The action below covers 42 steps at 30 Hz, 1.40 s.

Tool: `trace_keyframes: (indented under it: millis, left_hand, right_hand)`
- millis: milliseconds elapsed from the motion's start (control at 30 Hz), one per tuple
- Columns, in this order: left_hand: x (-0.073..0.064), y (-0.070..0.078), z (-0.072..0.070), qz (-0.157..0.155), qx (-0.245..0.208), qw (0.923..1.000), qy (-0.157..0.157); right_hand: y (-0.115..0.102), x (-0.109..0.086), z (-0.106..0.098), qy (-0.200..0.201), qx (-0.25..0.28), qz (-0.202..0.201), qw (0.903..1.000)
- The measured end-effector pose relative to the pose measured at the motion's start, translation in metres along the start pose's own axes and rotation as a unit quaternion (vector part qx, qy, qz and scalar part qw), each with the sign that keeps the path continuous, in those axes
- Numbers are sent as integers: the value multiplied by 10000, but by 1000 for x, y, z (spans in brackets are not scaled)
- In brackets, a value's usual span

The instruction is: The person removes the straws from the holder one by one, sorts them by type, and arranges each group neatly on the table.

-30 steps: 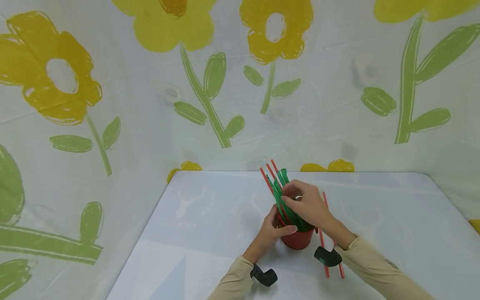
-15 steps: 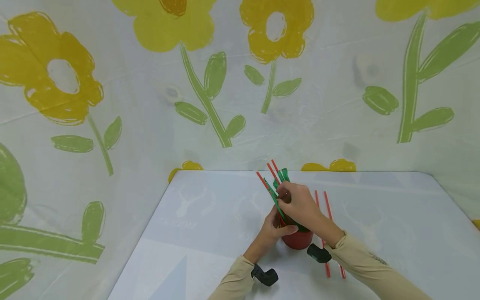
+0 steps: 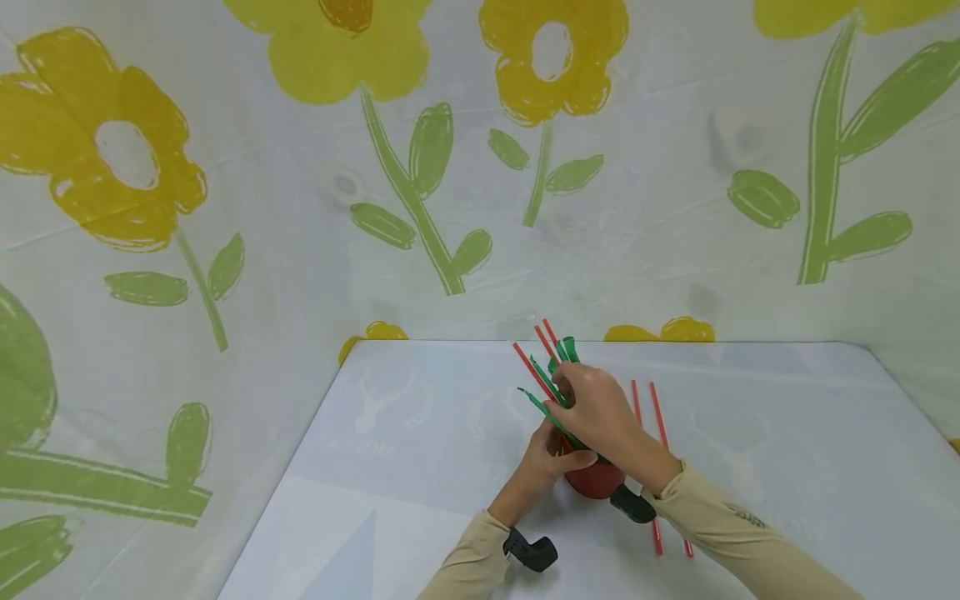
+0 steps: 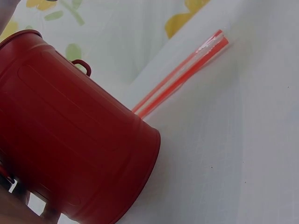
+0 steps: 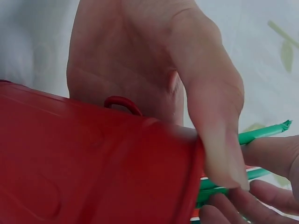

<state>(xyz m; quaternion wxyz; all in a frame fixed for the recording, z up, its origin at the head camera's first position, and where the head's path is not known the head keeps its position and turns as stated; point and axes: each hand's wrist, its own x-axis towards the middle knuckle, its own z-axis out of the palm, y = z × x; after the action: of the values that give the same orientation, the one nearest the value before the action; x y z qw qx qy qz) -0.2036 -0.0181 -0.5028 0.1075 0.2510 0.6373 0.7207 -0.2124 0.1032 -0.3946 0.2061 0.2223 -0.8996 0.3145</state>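
Note:
My left hand [image 3: 543, 454] holds the rim of a red metal bucket [image 3: 592, 482], its thumb crossing the front edge. Above the opening, the right hand [image 3: 596, 408] has thumb and fingers curled around thin green sticks [image 3: 538, 405]. One crinkled green tip pokes out leftward beneath the right fingers. Red straws [image 3: 527, 362] lean out of the same bucket toward the back. In the right wrist view, the left thumb hooks over the bucket's [image 5: 93, 154] rim, while the right fingers [image 5: 261, 205] surround the green sticks. Most of the bucket's contents are hidden behind the right hand.
Two more red straws [image 3: 662, 417] lie lengthwise on the white table [image 3: 787, 500], partly beneath the right forearm. The left wrist view shows their ends [image 4: 201, 56] beside the bucket base. Behind the table hangs a flower-print sheet [image 3: 637, 250].
The right hand has shifted slightly left and down over the bucket. A green stick's tip now sticks out to the left under it. The left hand stays on the rim.

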Motion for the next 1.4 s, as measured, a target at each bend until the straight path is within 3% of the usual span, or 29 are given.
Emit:
trace_keyframes:
  millis: [233,667,1033,1400]
  left_hand:
    - [-1,-1,-1,14,21,10000,57]
    - [0,-1,-1,-230,90,9997,38]
    - [1,0,-1,-115,125,9999,25]
    - [2,3,-3,34,-15,9998,-199]
  right_hand:
    - [-1,2,3,152,-42,-188,9997]
    - [-2,1,4,69,31,-35,10000]
    - [6,0,-4,233,1162,-66,9929]
    - [13,-3,-18,797,1633,233,9831]
